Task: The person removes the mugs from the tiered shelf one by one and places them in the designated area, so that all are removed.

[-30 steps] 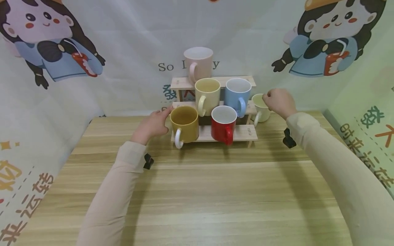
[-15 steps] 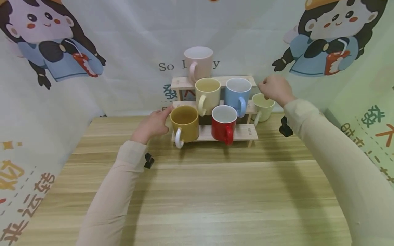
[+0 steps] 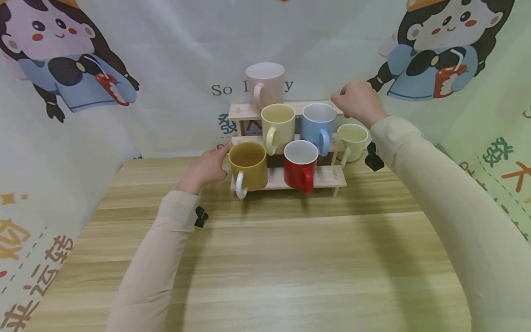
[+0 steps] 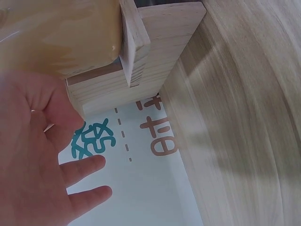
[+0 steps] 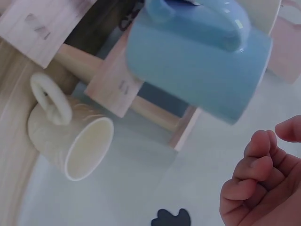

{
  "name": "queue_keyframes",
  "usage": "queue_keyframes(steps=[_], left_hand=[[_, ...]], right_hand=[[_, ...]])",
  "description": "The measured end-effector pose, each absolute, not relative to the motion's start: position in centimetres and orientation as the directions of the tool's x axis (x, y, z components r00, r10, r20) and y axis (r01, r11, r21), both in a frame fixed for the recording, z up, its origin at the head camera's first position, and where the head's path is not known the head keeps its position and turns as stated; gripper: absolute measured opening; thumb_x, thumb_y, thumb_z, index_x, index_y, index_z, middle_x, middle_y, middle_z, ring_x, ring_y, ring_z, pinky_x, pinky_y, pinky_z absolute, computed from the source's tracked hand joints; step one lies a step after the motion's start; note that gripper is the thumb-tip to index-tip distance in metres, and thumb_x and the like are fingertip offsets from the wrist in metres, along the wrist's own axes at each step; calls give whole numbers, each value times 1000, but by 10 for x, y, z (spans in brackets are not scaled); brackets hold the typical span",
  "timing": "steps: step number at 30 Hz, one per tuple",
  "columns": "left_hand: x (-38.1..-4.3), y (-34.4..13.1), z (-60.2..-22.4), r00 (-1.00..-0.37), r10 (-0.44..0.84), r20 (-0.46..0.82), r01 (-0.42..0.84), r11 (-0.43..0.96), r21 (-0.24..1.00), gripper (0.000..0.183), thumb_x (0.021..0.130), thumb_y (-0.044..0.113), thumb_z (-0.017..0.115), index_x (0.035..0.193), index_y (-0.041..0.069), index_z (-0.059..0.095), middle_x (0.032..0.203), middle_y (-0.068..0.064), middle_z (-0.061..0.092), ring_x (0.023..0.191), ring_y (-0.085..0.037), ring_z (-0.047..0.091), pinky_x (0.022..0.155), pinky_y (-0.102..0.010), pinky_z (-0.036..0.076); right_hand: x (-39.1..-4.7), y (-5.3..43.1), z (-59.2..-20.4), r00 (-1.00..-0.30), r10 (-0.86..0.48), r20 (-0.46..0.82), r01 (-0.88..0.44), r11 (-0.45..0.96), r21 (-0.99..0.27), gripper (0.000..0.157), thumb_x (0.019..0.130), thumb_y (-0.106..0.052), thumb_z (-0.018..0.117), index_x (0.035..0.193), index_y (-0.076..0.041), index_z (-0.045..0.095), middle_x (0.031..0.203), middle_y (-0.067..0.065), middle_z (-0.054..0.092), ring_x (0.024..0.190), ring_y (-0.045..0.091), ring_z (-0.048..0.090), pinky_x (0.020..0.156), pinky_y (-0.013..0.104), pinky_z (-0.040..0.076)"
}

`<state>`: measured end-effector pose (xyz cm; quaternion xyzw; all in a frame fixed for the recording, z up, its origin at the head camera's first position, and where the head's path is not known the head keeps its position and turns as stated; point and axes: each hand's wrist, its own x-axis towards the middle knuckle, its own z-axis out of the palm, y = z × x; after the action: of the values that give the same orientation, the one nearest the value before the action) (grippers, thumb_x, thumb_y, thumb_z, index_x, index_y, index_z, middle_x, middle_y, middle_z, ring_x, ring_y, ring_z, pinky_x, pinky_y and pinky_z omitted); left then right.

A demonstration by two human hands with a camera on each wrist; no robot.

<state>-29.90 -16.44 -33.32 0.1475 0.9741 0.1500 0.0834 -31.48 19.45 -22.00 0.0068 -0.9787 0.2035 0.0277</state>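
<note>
My left hand (image 3: 203, 171) rests its extended index finger on the left end of the wooden tiered rack (image 3: 327, 177). In the left wrist view its other fingers (image 4: 87, 170) stick out past the rack. A mustard-brown mug (image 3: 249, 168) and a red mug (image 3: 300, 166) stand on the lowest shelf. The middle shelf bears a pale yellow mug (image 3: 279, 129) and a light blue mug (image 3: 318, 127); a pink mug (image 3: 269, 85) is on top. My right hand (image 3: 360, 101), loosely curled and holding nothing, hovers by the top shelf's right end, above a small pale green cup (image 3: 352, 143).
The pale green cup stands on the wooden table (image 3: 265, 258) right beside the rack. A printed cloth backdrop (image 3: 178, 60) hangs close behind the rack and along both sides. Mug handles point toward the front.
My right hand has left the small pale green cup and moved up and left to the top shelf's right end. The cup's rim is now uncovered. My left hand has stayed on the rack.
</note>
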Motion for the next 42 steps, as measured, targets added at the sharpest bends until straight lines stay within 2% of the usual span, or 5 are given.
queue_keyframes(steps=[3,14,24,34,42], left_hand=[[-299,-164,-332,-943,310,-124,258,912,320,90,76,4,58,154,23,17,152,-23,31,138,-47,27,95,-66,40],[-295,-163,-333,-942,304,-141,248,916,316,89,78,6,56,155,23,14,153,-22,29,140,-47,23,95,-66,41],[-294,-163,-334,-941,312,-131,260,915,308,88,79,6,55,155,23,13,152,-21,32,140,-47,25,94,-64,42],[-297,-166,-338,-946,309,-101,264,911,317,91,78,6,59,155,23,14,151,-21,34,138,-47,28,99,-66,38],[-297,-165,-340,-942,324,-81,284,904,319,91,77,5,59,154,23,16,150,-20,36,138,-46,29,99,-66,37]], right_hand=[[-315,185,-213,-998,-17,55,-38,914,-404,39,95,-32,38,83,-3,62,69,7,58,70,23,53,58,30,38],[-322,154,-201,-993,-83,87,-109,923,-369,36,94,-29,38,69,-9,52,58,2,52,62,20,49,56,29,36],[-329,124,-194,-986,-67,150,-117,928,-353,36,96,-28,38,65,-11,43,59,0,35,58,17,35,49,25,26],[-341,101,-189,-986,-74,151,-122,933,-339,38,95,-31,41,62,-12,41,54,-3,31,52,13,29,45,23,23],[-348,83,-191,-976,-98,194,-156,936,-314,39,95,-37,40,66,-13,49,61,-1,39,60,14,39,48,23,27]])
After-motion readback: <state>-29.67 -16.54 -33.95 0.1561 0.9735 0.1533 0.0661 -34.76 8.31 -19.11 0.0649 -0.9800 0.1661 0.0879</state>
